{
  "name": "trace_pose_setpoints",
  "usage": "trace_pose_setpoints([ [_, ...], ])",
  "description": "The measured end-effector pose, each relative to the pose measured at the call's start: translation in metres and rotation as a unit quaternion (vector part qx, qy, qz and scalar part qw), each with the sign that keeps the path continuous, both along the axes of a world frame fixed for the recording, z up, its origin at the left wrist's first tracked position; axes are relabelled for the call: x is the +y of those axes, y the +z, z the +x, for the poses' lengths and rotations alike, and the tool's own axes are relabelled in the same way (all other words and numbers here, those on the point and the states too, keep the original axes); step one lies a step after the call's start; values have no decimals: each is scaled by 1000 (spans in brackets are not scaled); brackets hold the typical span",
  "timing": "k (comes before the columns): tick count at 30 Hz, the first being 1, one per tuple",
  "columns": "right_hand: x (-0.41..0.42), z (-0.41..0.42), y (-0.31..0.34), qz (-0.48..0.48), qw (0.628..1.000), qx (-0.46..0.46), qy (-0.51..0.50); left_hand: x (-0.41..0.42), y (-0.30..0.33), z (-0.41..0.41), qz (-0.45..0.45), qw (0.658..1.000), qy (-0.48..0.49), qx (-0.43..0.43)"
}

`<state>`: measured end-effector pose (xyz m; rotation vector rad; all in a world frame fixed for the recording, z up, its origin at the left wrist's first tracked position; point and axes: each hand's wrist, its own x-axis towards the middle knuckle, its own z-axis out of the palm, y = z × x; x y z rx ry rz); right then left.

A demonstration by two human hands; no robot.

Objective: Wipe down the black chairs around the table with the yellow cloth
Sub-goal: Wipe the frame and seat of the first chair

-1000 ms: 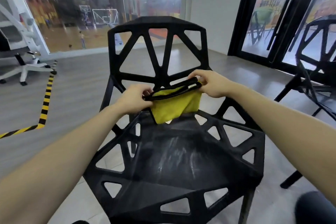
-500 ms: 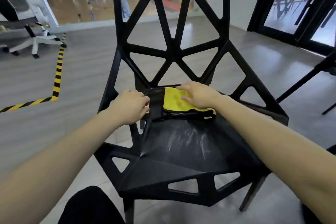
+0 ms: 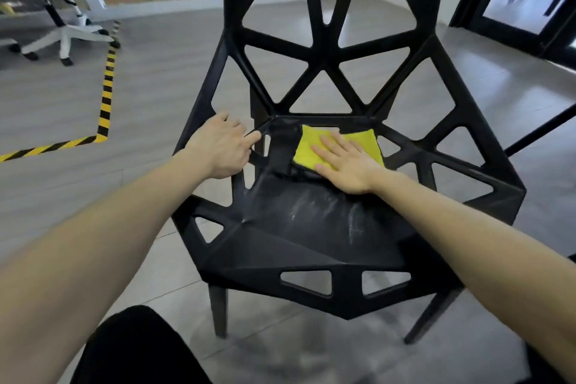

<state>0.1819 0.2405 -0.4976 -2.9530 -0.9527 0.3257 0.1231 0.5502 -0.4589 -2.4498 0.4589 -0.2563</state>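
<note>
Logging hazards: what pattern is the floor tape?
Yellow and black diagonal stripes on the floor tape, head view.

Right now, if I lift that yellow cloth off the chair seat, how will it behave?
The yellow cloth lies folded flat under the right hand, so it is probably soft and would likely droop. It looks thin, so probably light. Its nap may cling slightly to the black chair.
</note>
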Motion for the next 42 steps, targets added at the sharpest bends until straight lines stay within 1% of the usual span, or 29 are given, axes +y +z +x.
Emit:
trace_pose_setpoints([
  [3, -31, -57, 13, 19, 993, 70, 96, 4, -4, 2, -6, 1000, 0, -1],
  [4, -38, -63, 19, 26, 990, 75, 119, 5, -4, 2, -4, 1000, 2, 1],
  [5, -40, -60, 23, 18, 989, 55, 135, 5, -4, 3, -9, 1000, 2, 1],
  [6, -38, -51, 24, 6, 989, 35, 140, 4, -2, 5, -18, 1000, 11, 14],
  [8, -23, -27, 19, 5, 995, 17, 97, -2, 1, 0, -45, 996, 54, 51],
  [10, -3, -12, 4, 1, 999, -6, 40, -3, -8, -26, -126, 990, 58, 33],
  [12, 11, -18, -3, -10, 999, -37, 38, -5, -15, -73, -243, 968, 54, 9],
  [13, 13, -33, -2, -2, 997, -34, 63, -6, -18, -95, -280, 958, 64, 2],
  [14, 15, -50, 1, 17, 995, -15, 101, -8, -19, -115, -297, 952, 80, -11],
  [17, 13, -97, 9, 83, 966, 57, 237, -20, -17, -140, -291, 949, 100, -64],
  [19, 11, -89, 10, 81, 956, 65, 273, -24, -15, -140, -303, 943, 111, -82],
  [21, 19, -45, 5, 48, 968, 35, 244, -24, -16, -137, -287, 946, 131, -78],
  [23, 39, 8, 0, 24, 985, -13, 170, -23, -17, -137, -248, 955, 150, -69],
  [25, 61, 49, -7, 19, 992, -55, 113, -25, -16, -137, -241, 956, 150, -69],
  [27, 75, 68, -11, 13, 990, -85, 113, -27, -17, -136, -257, 954, 133, -82],
  [30, 78, 69, -11, 21, 987, -99, 125, -25, -19, -134, -266, 951, 127, -96],
  [32, 77, 52, -7, 21, 991, -77, 111, -24, -18, -134, -273, 947, 133, -106],
  [34, 72, 14, -1, 22, 992, -32, 116, -24, -18, -135, -286, 943, 125, -118],
  [37, 46, -82, 12, 48, 981, 41, 183, -22, -19, -133, -320, 933, 92, -136],
  [38, 34, -115, 18, 61, 975, 46, 209, -21, -21, -133, -332, 929, 83, -143],
  [40, 12, -163, 28, 62, 968, 28, 243, -19, -23, -134, -350, 924, 66, -141],
  [42, 4, -168, 32, 51, 972, 26, 230, -17, -24, -134, -370, 920, 39, -127],
])
